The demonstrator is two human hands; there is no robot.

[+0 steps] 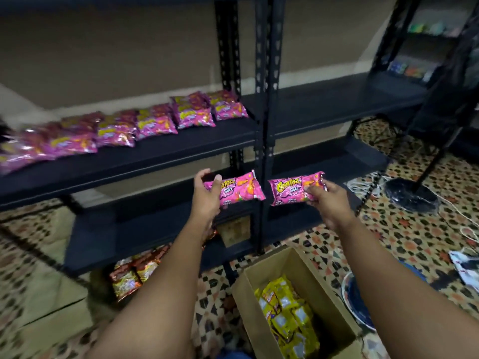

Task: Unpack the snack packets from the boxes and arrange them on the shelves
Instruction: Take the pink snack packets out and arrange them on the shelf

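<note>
My left hand (206, 196) grips one pink packet (239, 190), my right hand (328, 200) pinches another pink packet (290, 190), both before the black shelf (160, 154).

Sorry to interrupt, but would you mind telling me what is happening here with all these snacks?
A person is stocking black shelves. The left hand holds one pink packet and the right hand another pink packet, in front of the rack. A row of pink packets already lies on the shelf above. An open cardboard box of yellow packets sits on the floor.
</note>
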